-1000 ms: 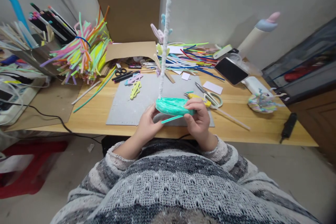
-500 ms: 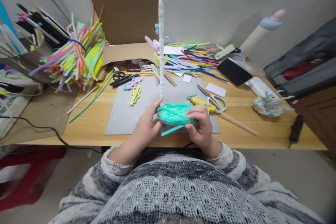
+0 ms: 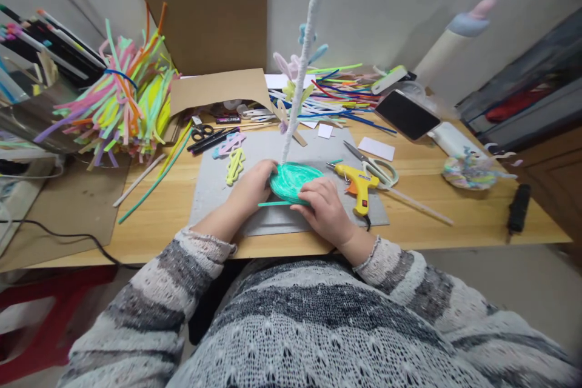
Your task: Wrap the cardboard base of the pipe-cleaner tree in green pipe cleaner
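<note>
A flat green coiled pipe-cleaner disc (image 3: 293, 180) lies on the grey mat (image 3: 273, 157) with a tall white fuzzy stem (image 3: 305, 54) rising from it, tilted right. My left hand (image 3: 251, 185) curls around the disc's left edge. My right hand (image 3: 322, 209) grips its front right edge, fingers bent over a loose green tail (image 3: 273, 204) that sticks out to the left. A yellow glue gun (image 3: 359, 185) lies just right of my right hand.
Scissors (image 3: 377, 168) and white paper pieces lie right of the mat. A bundle of coloured pipe cleaners (image 3: 122, 103) stands at left, loose ones and an open cardboard box (image 3: 218, 88) behind. A phone (image 3: 406, 114) and a pastel coiled piece (image 3: 468, 171) sit at right.
Both hands lowered the green disc from above the table's front edge onto the grey mat. The white stem now leans right. The glue gun is uncovered.
</note>
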Demonstrator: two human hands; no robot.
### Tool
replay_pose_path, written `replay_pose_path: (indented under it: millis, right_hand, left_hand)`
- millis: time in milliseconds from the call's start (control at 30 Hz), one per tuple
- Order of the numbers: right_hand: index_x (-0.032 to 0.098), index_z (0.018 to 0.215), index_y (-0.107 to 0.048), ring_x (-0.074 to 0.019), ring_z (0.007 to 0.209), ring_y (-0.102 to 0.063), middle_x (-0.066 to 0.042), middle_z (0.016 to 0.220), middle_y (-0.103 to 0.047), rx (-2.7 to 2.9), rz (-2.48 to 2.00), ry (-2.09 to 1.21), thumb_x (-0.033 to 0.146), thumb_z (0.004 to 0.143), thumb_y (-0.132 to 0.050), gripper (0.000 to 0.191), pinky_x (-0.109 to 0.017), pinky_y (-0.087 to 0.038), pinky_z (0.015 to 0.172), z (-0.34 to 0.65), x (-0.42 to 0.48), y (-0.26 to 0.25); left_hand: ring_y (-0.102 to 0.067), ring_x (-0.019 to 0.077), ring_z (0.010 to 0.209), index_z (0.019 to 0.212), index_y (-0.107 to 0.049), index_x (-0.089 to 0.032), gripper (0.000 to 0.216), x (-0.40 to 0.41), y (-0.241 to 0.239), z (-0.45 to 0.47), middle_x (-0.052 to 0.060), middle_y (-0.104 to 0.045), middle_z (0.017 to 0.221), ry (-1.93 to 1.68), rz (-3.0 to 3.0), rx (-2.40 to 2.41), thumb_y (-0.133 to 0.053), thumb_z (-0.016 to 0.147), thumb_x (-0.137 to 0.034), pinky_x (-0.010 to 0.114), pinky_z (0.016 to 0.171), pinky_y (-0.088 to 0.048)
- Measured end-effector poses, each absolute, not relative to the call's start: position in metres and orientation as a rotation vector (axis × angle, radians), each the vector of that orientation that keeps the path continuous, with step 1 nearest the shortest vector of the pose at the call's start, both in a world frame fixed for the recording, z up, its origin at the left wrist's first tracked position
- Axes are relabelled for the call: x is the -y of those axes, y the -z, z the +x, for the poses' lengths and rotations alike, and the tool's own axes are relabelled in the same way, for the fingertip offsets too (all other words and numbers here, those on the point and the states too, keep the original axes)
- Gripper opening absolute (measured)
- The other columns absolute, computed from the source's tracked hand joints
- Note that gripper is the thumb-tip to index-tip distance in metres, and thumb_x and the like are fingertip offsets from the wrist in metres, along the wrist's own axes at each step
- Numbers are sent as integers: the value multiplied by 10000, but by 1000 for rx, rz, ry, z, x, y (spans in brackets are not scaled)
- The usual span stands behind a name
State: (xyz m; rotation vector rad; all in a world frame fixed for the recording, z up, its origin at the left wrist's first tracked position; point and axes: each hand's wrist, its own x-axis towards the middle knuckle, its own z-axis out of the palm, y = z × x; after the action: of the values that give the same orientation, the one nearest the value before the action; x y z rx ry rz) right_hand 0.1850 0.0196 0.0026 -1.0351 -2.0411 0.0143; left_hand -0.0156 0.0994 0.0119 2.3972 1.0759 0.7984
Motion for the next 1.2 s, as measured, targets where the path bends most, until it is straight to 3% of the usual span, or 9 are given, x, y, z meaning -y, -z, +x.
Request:
replay_pose_path:
  millis: [167, 300, 400, 600, 800, 900, 1033, 1133, 1200]
  right_hand:
    - [247, 892, -616, -244, 975, -523, -78, 979, -663, 2228, -1020, 6, 251, 907, -544, 74, -478, -409, 955, 183, -19, -1]
    - [228, 852, -602, -239, 960, -522, -87, 965, -651, 2293, -1052, 52, 201, 914, -514, 111, -479, -391, 982, 182, -23, 3]
    - [223, 875, -606, -253, 975, -515, -98, 1002, -641, 2281, -1092, -9, 245, 896, -555, 59, -465, -408, 946, 181, -26, 4]
    - [206, 938, -621, -273, 971, -527, -116, 1011, -636, 2299, -1115, -166, 288, 874, -585, 110, -460, -414, 892, 182, -27, -1]
    - [204, 977, -600, -280, 986, -535, -122, 1065, -632, 2303, -1140, -165, 302, 883, -569, 140, -472, -399, 898, 184, -22, -3]
    - [194, 1005, -590, -286, 1014, -541, -129, 1065, -629, 2243, -1152, -137, 311, 885, -572, 169, -482, -382, 910, 185, -17, -7]
    - [212, 1033, -586, -264, 1017, -557, -100, 1064, -649, 2214, -1132, -152, 280, 905, -545, 151, -463, -362, 915, 178, -8, -20]
    - [213, 1044, -607, -278, 1030, -550, -86, 1107, -662, 2320, -1207, -158, 244, 887, -569, 165, -464, -350, 882, 161, -5, -29]
    - [200, 1014, -628, -295, 1010, -540, -98, 1112, -662, 2386, -1277, -100, 240, 868, -598, 154, -459, -347, 839, 146, -8, -31]
  left_hand:
    - [-535, 249, 1197, 1061, -587, -191, 320, -80, -27, -50, 105, -569, 1267, -753, 2423, -1325, -466, 780, -95, 439, 1028, -435]
    - [-598, 270, 1000, 999, -625, -171, 235, -89, -40, -112, 111, -636, 1042, -773, 2171, -1974, -513, 795, -199, 430, 937, -471]
    - [-579, 304, 1009, 1025, -640, -148, 278, -110, -43, -155, 147, -632, 1033, -645, 1997, -2396, -538, 793, -262, 444, 930, -457]
    - [-550, 364, 1031, 959, -657, -133, 310, -139, -32, -181, 200, -626, 1073, -471, 1824, -2596, -591, 756, -358, 491, 884, -454]
    - [-530, 374, 1065, 842, -637, -102, 213, -137, -32, -172, 222, -608, 1051, -573, 1774, -2645, -509, 797, -265, 519, 892, -426]
    - [-551, 334, 1035, 874, -602, -108, 187, -116, -49, -170, 161, -604, 984, -794, 1732, -2561, -476, 829, -238, 501, 870, -415]
    - [-602, 229, 814, 958, -559, -180, 158, -58, -70, -162, 32, -583, 781, -807, 1758, -2427, -470, 864, -271, 374, 730, -432]
    - [-567, 177, 649, 1140, -529, -228, 302, -10, -68, -149, -19, -579, 708, -880, 1831, -2082, -496, 869, -358, 306, 631, -429]
    - [-594, 192, 680, 1104, -588, -245, 313, 15, -60, -138, -10, -612, 716, -767, 1848, -1881, -490, 878, -438, 298, 635, -452]
